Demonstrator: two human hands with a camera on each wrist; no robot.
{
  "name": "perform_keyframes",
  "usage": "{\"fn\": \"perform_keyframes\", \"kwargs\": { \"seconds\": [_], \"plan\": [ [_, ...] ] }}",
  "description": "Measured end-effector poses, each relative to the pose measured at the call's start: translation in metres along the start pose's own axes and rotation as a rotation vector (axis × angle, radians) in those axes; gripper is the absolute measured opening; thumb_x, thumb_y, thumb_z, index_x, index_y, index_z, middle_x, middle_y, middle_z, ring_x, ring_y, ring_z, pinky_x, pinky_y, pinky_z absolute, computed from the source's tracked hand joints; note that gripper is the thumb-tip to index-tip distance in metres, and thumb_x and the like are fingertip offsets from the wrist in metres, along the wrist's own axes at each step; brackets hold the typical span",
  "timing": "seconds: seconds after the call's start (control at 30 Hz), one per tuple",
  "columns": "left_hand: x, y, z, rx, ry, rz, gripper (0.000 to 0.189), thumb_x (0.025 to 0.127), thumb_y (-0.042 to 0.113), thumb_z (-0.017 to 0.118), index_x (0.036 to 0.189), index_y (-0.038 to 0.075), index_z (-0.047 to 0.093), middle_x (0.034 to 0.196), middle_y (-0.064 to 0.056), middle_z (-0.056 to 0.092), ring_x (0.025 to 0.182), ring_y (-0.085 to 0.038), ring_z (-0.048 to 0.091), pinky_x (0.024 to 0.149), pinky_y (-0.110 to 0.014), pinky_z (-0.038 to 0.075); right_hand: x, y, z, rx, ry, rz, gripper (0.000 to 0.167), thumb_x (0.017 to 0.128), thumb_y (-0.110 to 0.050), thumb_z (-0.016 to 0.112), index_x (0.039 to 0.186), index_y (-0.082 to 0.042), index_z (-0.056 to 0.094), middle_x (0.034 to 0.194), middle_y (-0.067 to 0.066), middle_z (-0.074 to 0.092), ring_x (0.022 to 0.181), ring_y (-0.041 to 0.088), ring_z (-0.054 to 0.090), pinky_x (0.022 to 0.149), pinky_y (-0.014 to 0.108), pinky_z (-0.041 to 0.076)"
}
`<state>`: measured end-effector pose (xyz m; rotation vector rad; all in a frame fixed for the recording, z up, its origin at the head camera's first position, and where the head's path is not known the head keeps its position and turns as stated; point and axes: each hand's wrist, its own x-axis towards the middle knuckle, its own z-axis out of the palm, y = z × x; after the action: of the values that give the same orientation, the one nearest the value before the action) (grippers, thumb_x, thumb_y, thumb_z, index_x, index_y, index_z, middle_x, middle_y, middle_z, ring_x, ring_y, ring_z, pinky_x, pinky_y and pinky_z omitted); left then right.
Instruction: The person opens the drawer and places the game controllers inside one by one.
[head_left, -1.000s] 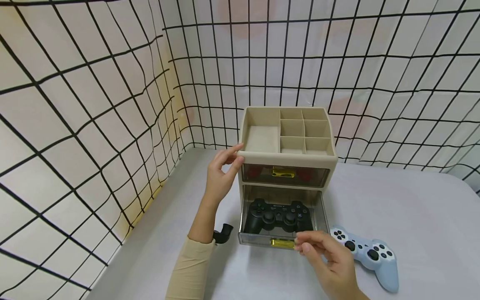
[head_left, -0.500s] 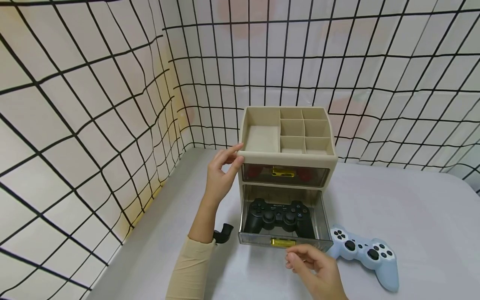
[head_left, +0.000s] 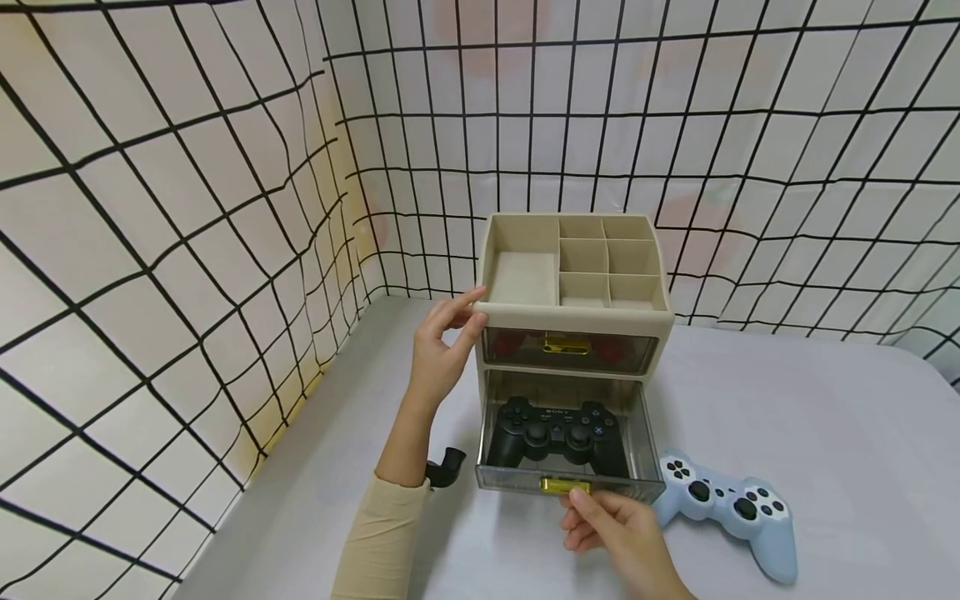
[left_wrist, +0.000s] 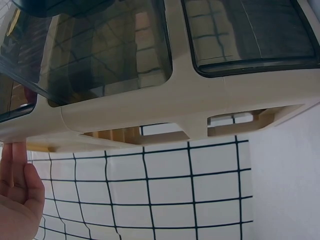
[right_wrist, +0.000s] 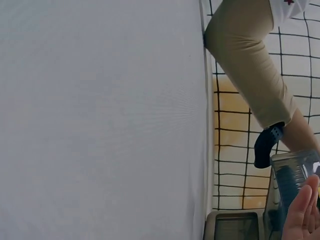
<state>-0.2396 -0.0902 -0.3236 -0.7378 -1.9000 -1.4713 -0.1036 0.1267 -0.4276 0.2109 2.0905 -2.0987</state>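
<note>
As the left hand [head_left: 447,350] pinches the drawer box [head_left: 577,317] on the left, the right hand [head_left: 618,533] pinches the yellow handle [head_left: 562,484], best grip on the near clear drawer [head_left: 510,478], probably light and stiff

"Head camera?"
"High up, facing forward and down; the drawer unit [head_left: 562,372] sits off centre toward four o'clock."
"Left wrist?"
"Very close, the unit across twelve, left hand [left_wrist: 20,192] at eight."
"Right wrist?"
"Facing leftward, right hand [right_wrist: 301,212] at four; the beige sleeve [right_wrist: 250,75] at two also shows in the head view."
</note>
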Motion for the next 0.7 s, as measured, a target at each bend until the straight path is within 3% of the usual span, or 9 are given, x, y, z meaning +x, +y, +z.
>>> {"fn": "perform_keyframes", "kwargs": {
  "seconds": [0.3, 0.7],
  "plan": [
    [-0.001, -0.001, 0.000, 0.004, 0.006, -0.004, 0.030, 0.090, -0.006, 0.063, 0.120, -0.009, 0.063, 0.093, -0.024, 0.061, 0.090, -0.036, 0.057, 0.084, -0.036, 0.048, 0.000, -0.004, 0.001, 0.151, -0.042, 0.047, 0.033, 0.098, -0.019, 0.060, 0.103, 0.012, 0.067, 0.076, 0.006, 0.065, 0.062, 0.015, 0.061, 0.060, 0.025, 0.053],
    [0.000, 0.000, 0.000, -0.002, 0.002, -0.006, 0.029, 0.090, -0.005, 0.063, 0.120, -0.009, 0.063, 0.094, -0.024, 0.061, 0.089, -0.036, 0.058, 0.083, -0.038, 0.049, 0.000, -0.012, 0.004, 0.205, -0.017, 0.036, 0.025, 0.097, -0.018, 0.061, 0.096, 0.005, 0.071, 0.071, 0.006, 0.063, 0.058, 0.016, 0.058, 0.057, 0.026, 0.051]
  ]
}}
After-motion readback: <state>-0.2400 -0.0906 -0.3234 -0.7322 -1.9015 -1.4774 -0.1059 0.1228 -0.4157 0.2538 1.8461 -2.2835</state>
